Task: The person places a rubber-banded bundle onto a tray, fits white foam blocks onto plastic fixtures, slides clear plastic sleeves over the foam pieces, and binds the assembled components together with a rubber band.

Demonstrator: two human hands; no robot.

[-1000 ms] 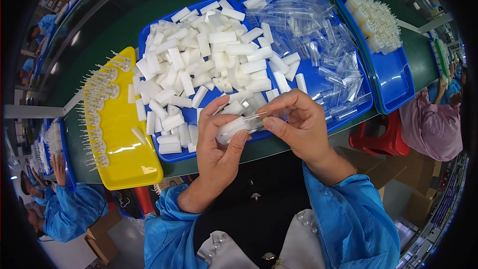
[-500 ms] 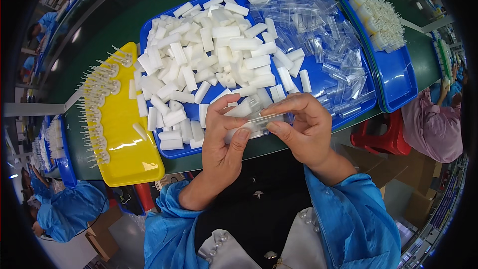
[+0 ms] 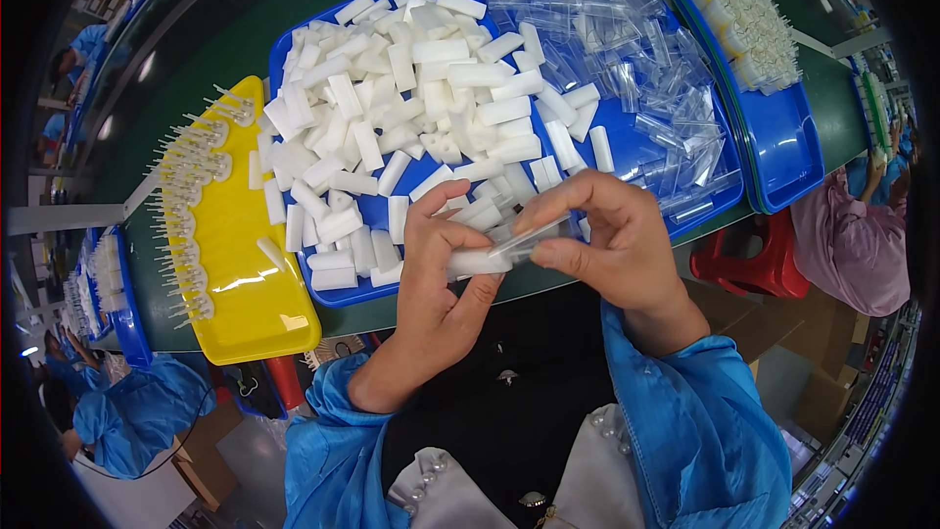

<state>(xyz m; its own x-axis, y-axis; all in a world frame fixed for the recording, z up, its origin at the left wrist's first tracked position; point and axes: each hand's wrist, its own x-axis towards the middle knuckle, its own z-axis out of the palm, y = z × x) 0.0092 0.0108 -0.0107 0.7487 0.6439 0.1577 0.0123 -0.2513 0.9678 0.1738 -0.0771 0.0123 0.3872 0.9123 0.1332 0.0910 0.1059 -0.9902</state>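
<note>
My left hand (image 3: 438,279) is closed around a white foam-like block (image 3: 475,263), thumb below and fingers above. In my right hand (image 3: 612,245), a clear plastic sleeve (image 3: 544,235) is pinched between thumb and fingers. The sleeve's left end meets the block's right end; blur hides whether the block is inside it. Just beyond both hands, a heap of similar white blocks (image 3: 431,88) fills a blue tray (image 3: 364,296). Many loose clear sleeves (image 3: 676,137) lie in the blue tray (image 3: 612,118) to its right.
A yellow tray (image 3: 259,318) on the left carries rows of white pieces with thin pins (image 3: 196,201). At the far right, stacked blue trays (image 3: 783,152) hold bundled white bristly pieces (image 3: 746,34). A red stool (image 3: 754,260) stands below the table edge. Other people sit at both sides.
My right hand has shifted slightly right and tilted the clear sleeve, its right end now higher. More of the white block shows by my left thumb. The view has shifted slightly.
</note>
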